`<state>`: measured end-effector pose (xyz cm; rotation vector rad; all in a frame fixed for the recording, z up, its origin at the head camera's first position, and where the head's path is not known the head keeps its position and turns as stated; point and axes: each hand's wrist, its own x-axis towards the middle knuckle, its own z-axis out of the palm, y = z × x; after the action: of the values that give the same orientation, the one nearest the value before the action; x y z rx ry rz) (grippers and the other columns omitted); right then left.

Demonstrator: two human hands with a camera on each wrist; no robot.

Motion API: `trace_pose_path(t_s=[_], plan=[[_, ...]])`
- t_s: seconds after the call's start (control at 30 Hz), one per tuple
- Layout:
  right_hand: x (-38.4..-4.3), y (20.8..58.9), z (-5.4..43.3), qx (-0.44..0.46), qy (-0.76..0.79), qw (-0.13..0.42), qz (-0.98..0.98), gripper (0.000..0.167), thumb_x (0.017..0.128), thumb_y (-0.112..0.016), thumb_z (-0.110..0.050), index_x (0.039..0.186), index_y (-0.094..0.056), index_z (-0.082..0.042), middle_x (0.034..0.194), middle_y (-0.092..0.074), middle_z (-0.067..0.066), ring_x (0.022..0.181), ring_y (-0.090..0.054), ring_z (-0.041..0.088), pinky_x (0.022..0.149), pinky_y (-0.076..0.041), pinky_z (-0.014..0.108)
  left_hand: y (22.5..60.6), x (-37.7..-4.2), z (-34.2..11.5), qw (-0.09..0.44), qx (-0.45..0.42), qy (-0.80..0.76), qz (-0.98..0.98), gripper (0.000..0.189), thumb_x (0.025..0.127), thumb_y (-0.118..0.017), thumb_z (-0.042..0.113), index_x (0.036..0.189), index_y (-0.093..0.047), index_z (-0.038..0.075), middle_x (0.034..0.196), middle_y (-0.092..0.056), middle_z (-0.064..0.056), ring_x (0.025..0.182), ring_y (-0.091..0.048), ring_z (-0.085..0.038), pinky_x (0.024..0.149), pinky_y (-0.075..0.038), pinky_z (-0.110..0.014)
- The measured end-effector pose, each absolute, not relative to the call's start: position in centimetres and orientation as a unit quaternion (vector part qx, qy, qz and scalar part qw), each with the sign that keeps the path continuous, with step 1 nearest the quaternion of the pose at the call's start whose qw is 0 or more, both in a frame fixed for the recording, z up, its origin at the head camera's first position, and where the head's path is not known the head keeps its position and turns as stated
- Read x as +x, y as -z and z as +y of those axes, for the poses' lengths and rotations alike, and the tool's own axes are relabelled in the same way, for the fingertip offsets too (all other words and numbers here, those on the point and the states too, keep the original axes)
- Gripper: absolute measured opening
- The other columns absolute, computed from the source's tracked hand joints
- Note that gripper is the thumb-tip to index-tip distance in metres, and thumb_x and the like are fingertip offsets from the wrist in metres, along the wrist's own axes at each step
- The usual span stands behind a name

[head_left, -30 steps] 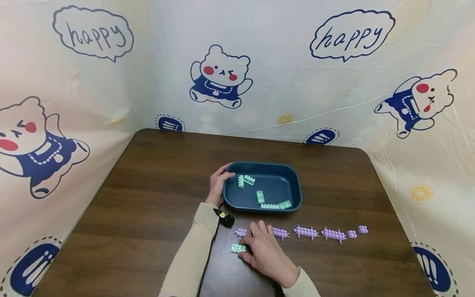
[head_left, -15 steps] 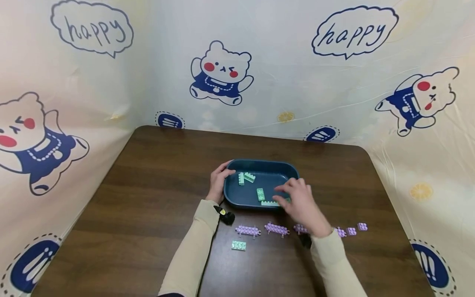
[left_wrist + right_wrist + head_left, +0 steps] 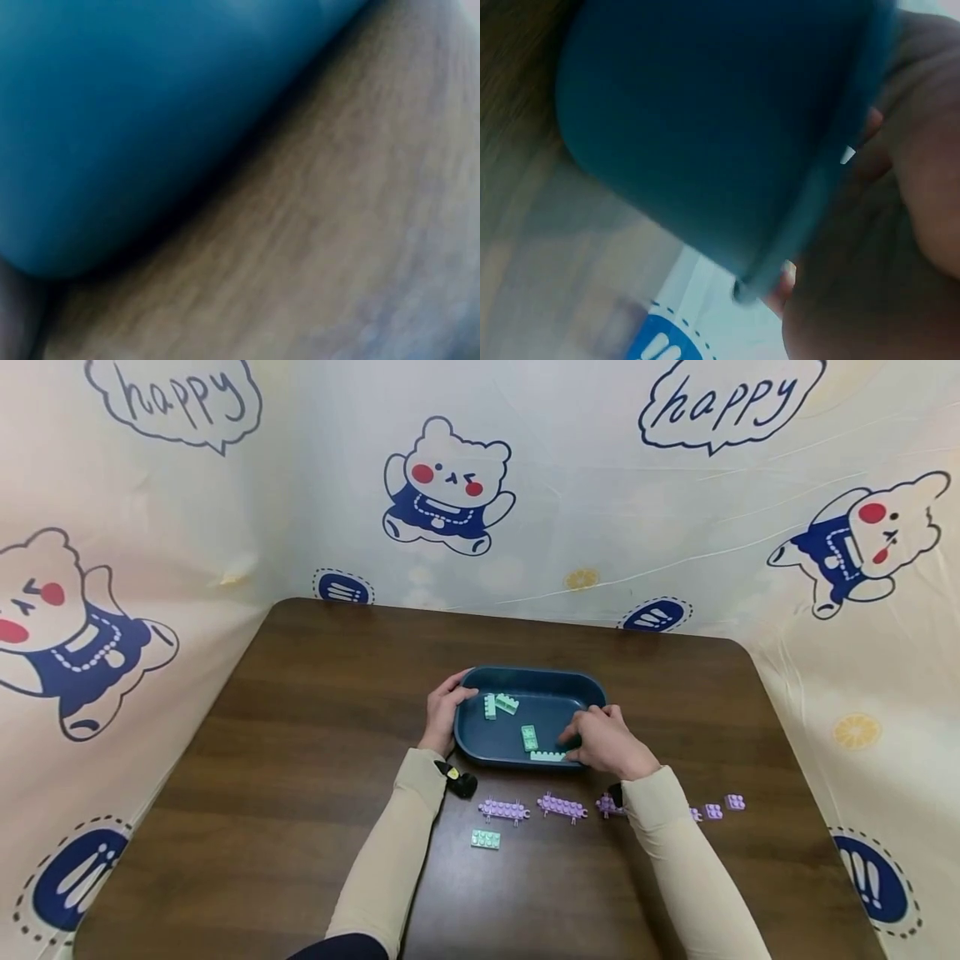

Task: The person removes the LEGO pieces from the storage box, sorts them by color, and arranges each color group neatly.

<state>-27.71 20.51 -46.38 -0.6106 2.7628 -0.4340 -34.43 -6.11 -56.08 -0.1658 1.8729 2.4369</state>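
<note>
My left hand (image 3: 442, 714) grips the left end of a dark blue tray (image 3: 525, 671), thumb over its rim. My right hand (image 3: 607, 743) reaches over the tray's front right corner, fingertips down inside, right at the end of a long mint-green brick (image 3: 548, 757). Its fingers hide that corner, and I cannot tell whether they pinch a brick there. Further mint bricks lie inside: one near the middle (image 3: 528, 738) and a pair at the left, one (image 3: 490, 707) beside another (image 3: 507, 703). In the right wrist view, the hand (image 3: 870, 247) is beyond the tray's outer wall (image 3: 705, 127).
A mint-green brick (image 3: 485, 839) lies on the brown table (image 3: 300, 760) in front of the tray. Behind it runs a row of purple pieces with side pegs, one at the left end (image 3: 504, 811); small purple bricks (image 3: 714, 812) end the row, partly behind the right sleeve.
My right hand has let go of the mint brick on the table and moved up and right into the tray's right corner. My left hand keeps its hold on the tray.
</note>
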Motion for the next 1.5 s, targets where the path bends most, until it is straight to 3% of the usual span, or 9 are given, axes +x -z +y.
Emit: trace_pose_path(t_s=[0.23, 0.37, 0.5, 0.77, 1.1, 1.5], plan=[[-28.1, 47.1, 19.9, -0.193, 0.169, 0.179, 0.95, 0.018, 0.082, -0.077, -0.03, 0.097, -0.08, -0.02, 0.096, -0.065, -0.007, 0.093, -0.049, 0.018, 0.092, -0.02, 0.051, 56.2, -34.2, -5.9, 0.032, -0.05, -0.791, 0.609, 0.037, 0.084, -0.069, 0.023, 0.12, -0.069, 0.02, 0.128, -0.061, 0.001, 0.118, -0.053, -0.02, 0.101, -0.04, -0.042], [-28.3, 47.4, 19.8, -0.185, 0.174, 0.173, 0.952, 0.014, 0.082, -0.077, -0.03, 0.092, -0.079, -0.021, 0.093, -0.065, -0.009, 0.091, -0.049, 0.017, 0.09, -0.019, 0.05, 56.1, -34.4, -5.9, 0.029, -0.052, -0.793, 0.607, 0.037, 0.084, -0.069, 0.022, 0.121, -0.069, 0.019, 0.128, -0.061, 0.0, 0.118, -0.053, -0.021, 0.101, -0.04, -0.042], [-28.5, 47.6, 19.7, -0.179, 0.182, 0.167, 0.952, 0.01, 0.081, -0.078, -0.03, 0.087, -0.077, -0.022, 0.087, -0.065, -0.011, 0.091, -0.053, 0.016, 0.095, -0.018, 0.05, 56.1, -34.4, -6.0, 0.027, -0.057, -0.79, 0.61, 0.037, 0.083, -0.069, 0.022, 0.12, -0.07, 0.02, 0.128, -0.061, 0.0, 0.118, -0.053, -0.021, 0.102, -0.04, -0.041], [-28.5, 47.8, 19.7, -0.176, 0.209, 0.151, 0.95, 0.015, 0.083, -0.077, -0.033, 0.085, -0.073, -0.018, 0.07, -0.063, -0.011, 0.082, -0.055, 0.016, 0.098, -0.019, 0.051, 56.0, -34.3, -6.1, 0.031, -0.058, -0.786, 0.615, 0.036, 0.083, -0.069, 0.023, 0.12, -0.07, 0.021, 0.128, -0.061, 0.001, 0.118, -0.053, -0.021, 0.103, -0.039, -0.042], [-28.3, 47.6, 20.0, -0.17, 0.247, 0.122, 0.946, 0.019, 0.082, -0.078, -0.03, 0.091, -0.069, -0.017, 0.083, -0.063, -0.009, 0.086, -0.054, 0.017, 0.097, -0.021, 0.047, 55.9, -34.3, -6.1, 0.029, -0.055, -0.788, 0.612, 0.036, 0.084, -0.069, 0.021, 0.12, -0.07, 0.019, 0.128, -0.061, 0.0, 0.119, -0.052, -0.021, 0.104, -0.037, -0.043], [-26.0, 47.0, 20.5, -0.188, 0.314, 0.035, 0.93, 0.014, 0.082, -0.078, -0.028, 0.087, -0.065, -0.025, 0.086, -0.061, -0.012, 0.089, -0.05, 0.018, 0.093, -0.023, 0.044, 55.9, -34.1, -6.0, 0.03, -0.053, -0.791, 0.609, 0.037, 0.085, -0.068, 0.021, 0.122, -0.069, 0.019, 0.13, -0.06, -0.001, 0.119, -0.052, -0.023, 0.104, -0.037, -0.045]])
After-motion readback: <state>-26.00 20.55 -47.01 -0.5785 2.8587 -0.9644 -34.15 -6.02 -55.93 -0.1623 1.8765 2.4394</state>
